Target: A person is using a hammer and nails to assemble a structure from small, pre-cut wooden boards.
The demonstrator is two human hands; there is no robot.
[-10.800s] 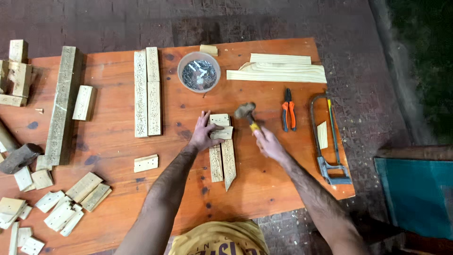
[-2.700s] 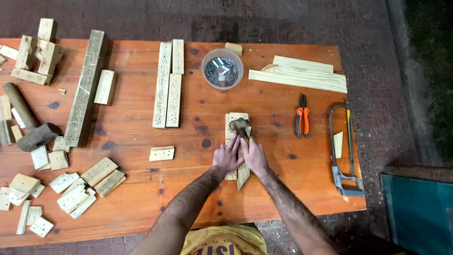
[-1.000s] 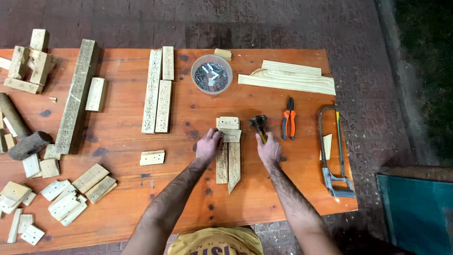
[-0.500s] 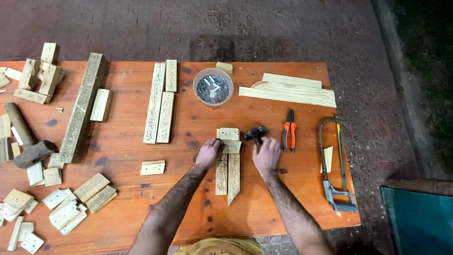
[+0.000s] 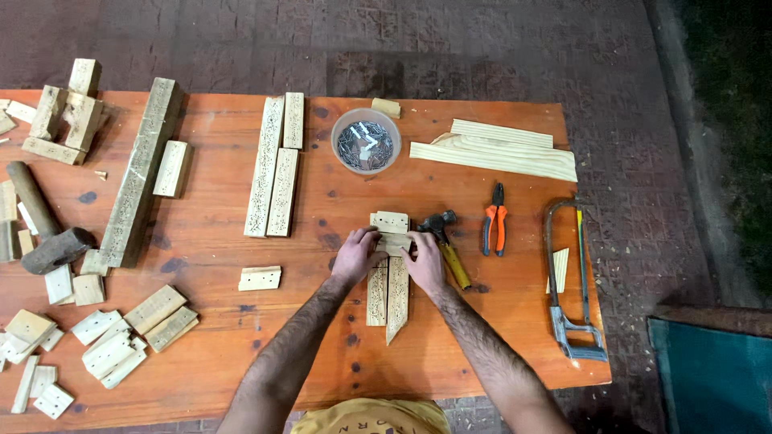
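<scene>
Left hand [image 5: 355, 252] is laid on the left end of a small pine crosspiece [image 5: 392, 240], fingers curled against it and pressing rather than wrapped around it. That crosspiece lies across two pointed wooden slats [image 5: 388, 293] set side by side near the middle of the orange-brown table [image 5: 322, 354], with a second short block [image 5: 390, 221] just above it. Right hand [image 5: 422, 261] is placed on the crosspiece's right end, fingertips pinching its edge — nothing else is held. Just right of that hand a claw hammer [image 5: 445, 241] lies on the table, apparently let go, handle angled toward the near edge; orange-handled pliers [image 5: 496, 229] and a hacksaw [image 5: 567, 281] sit further right. A clear tub of nails [image 5: 366, 147] stands beyond the workpiece.

For the aligning step to be done well, the crosspiece should be squared across both slats and its ends kept flush with their outer edges — judged from the grip, small nudges from both sides are being used. Slats should be kept touching along their length, tips level. Pressure is best held downward by one hand so that nothing slips when the other is lifted off.
</scene>
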